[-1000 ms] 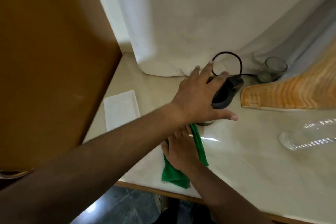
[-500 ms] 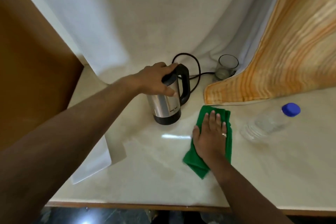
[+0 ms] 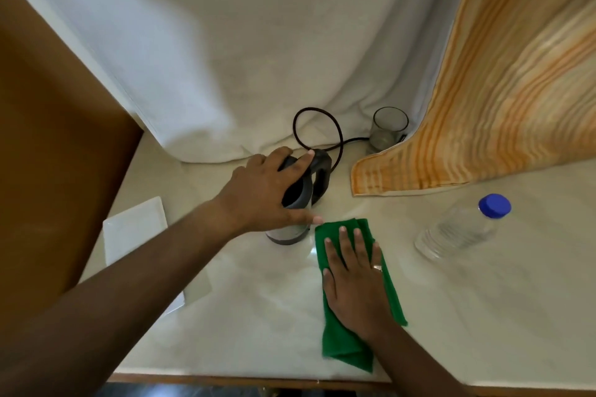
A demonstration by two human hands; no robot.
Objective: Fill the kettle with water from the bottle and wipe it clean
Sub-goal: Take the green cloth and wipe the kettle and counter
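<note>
On the pale counter (image 3: 467,316), the left hand (image 3: 261,193) wraps over the upright kettle (image 3: 304,193). The right hand (image 3: 354,277) lies flat, fingers spread, pressing the green cloth (image 3: 345,348) beside it. The capped bottle (image 3: 464,229) lies right.

We see soft, even daylight with faint shadows. A small bright glare sits on the glossy worktop (image 3: 225,316) beside the green cloth (image 3: 392,303). Wide-angle bending curves the edges, and everything looks slightly soft.
</note>
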